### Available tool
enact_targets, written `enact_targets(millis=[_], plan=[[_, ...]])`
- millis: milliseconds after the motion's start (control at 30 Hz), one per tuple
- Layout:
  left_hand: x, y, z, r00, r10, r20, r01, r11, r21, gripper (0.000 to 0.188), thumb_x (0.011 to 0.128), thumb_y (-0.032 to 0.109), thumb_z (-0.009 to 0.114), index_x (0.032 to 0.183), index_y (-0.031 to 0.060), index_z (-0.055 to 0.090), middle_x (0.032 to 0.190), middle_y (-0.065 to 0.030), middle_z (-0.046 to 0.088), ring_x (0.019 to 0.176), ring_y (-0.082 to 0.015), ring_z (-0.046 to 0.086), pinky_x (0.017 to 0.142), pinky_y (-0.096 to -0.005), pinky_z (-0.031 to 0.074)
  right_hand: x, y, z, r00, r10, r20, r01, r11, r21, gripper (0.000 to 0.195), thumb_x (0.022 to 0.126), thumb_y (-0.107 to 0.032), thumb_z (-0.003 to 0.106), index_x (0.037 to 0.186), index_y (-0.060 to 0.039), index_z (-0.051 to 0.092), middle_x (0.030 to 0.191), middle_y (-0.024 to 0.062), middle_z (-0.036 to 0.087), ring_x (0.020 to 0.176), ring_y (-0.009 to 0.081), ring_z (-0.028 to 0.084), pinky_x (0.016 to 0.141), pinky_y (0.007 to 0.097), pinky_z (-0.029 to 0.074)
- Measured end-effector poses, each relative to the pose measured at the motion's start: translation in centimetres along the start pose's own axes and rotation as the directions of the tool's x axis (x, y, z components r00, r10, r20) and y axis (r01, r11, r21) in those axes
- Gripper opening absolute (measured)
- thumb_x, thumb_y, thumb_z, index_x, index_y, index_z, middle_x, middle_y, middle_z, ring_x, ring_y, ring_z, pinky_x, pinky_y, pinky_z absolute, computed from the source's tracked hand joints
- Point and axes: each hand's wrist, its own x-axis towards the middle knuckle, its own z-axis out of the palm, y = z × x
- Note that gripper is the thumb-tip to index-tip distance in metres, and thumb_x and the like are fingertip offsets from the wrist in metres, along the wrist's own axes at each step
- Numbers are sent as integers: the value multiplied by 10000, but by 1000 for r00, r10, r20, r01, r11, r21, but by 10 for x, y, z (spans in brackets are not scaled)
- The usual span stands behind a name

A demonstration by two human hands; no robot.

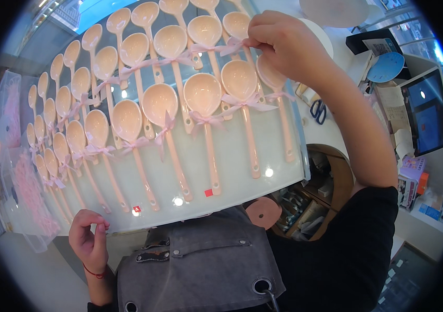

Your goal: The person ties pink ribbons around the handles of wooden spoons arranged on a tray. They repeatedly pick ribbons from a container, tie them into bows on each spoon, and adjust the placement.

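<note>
Rows of glossy pale-pink ceramic spoons lie on a glass-topped counter [245,188]; those in the front and middle rows have pink ribbon bows round their handles. At the right end of the middle row, my right hand [274,43] pinches the tail of a pink ribbon bow [232,46] below a spoon's bowl [236,24]. The same hand partly covers the bowl of the front row's rightmost spoon [270,74]. My left hand [90,240] hovers by the counter's front edge, fingers curled, thumb and forefinger close together, with nothing seen between them.
Clear plastic boxes of pink ribbon [30,187] stand at the left end. To the right are scissors [318,112], a blue round plate [385,67] and a monitor [426,113]. A round opening with shelves [323,187] and a roll of ribbon [263,212] sit beside my apron.
</note>
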Motion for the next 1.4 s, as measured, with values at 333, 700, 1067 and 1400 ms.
enact_targets(millis=[333,700,1067,1400], plan=[[-5,2,1,1000,12,-13,-12,1000,24,109,844,-90,554,916,-12,580,814,-81,553,734,-154,546,684,-251,433,5,0,-7,990,-112,86,114,993,-19,106,708,61,648,807,26,663,866,118,625,815,312,616,711,385,504],[-21,6,-5,997,63,-49,-59,995,75,120,833,-94,575,912,-5,594,786,-82,594,739,-172,566,711,-282,448,6,-6,-14,985,-25,169,36,997,-62,142,725,25,621,844,-11,690,898,93,645,898,298,617,785,384,514],[-27,11,-18,982,170,-83,-157,977,142,123,822,-96,573,898,-3,595,772,-92,602,713,-186,573,679,-286,451,-10,-15,-45,948,261,-182,-231,958,170,136,836,18,603,904,-55,695,907,73,665,746,240,608,654,329,477],[-52,18,-64,891,403,-207,-296,864,407,169,756,-100,614,890,3,623,751,-116,621,669,-244,595,620,-312,468,-10,-98,-57,934,180,-309,-89,954,285,162,784,118,568,872,19,661,854,118,607,754,198,579,676,266,442]])
